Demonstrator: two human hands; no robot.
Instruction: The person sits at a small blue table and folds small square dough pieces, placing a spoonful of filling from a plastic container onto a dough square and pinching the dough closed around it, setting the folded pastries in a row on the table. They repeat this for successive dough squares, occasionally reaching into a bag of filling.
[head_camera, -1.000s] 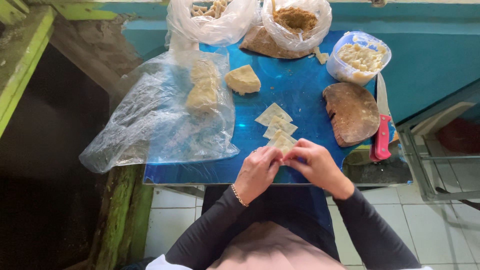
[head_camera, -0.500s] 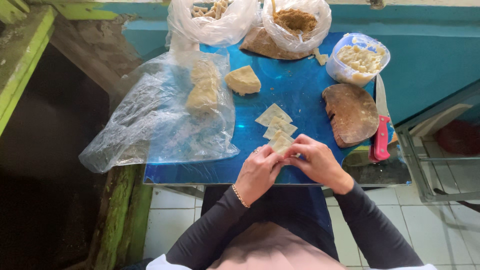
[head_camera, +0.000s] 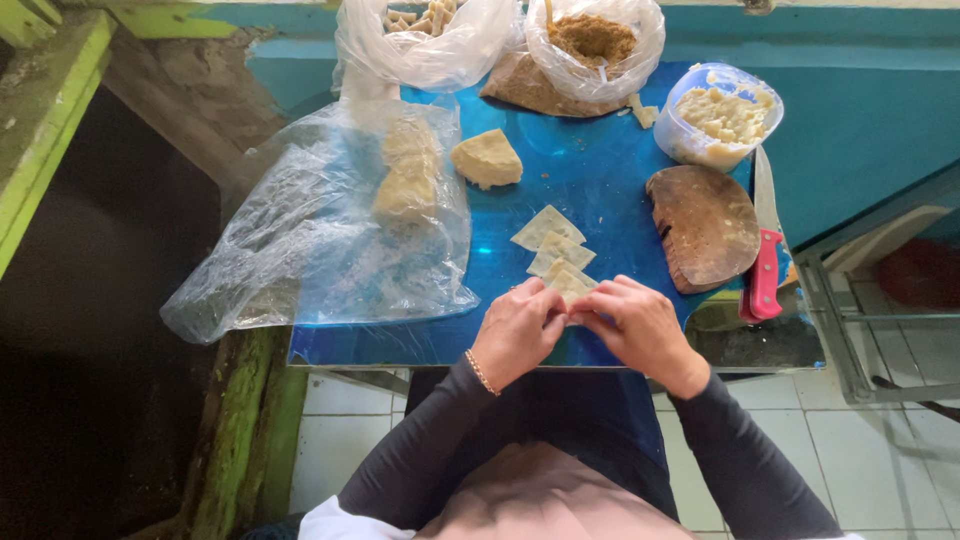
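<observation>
At lower centre of the head view, both hands are meeting over the near edge of the blue table top (head_camera: 610, 170). The left hand (head_camera: 517, 335) and the right hand (head_camera: 640, 330) are each pinching the pale dough wrapper (head_camera: 568, 283), fingers curled closed on its near edge with fingertips nearly touching. The wrapper is lying at the near end of a short row; two more pale wrappers (head_camera: 548, 238) are overlapping just beyond it toward frame centre.

At left of centre, a large clear plastic bag (head_camera: 320, 240) is spreading across the table and over its left edge, covering pale dough lumps (head_camera: 408, 175). A bare wedge of dough (head_camera: 486, 158) is sitting just right of the bag.

Along the upper edge, two clear bags are standing open: one with pale pieces (head_camera: 430, 30), one with brown filling (head_camera: 595, 40). At upper right, a round clear tub (head_camera: 722, 115) is holding pale mash. Below it, a round brown board (head_camera: 705, 225) is resting beside a red-handled knife (head_camera: 765, 270).
</observation>
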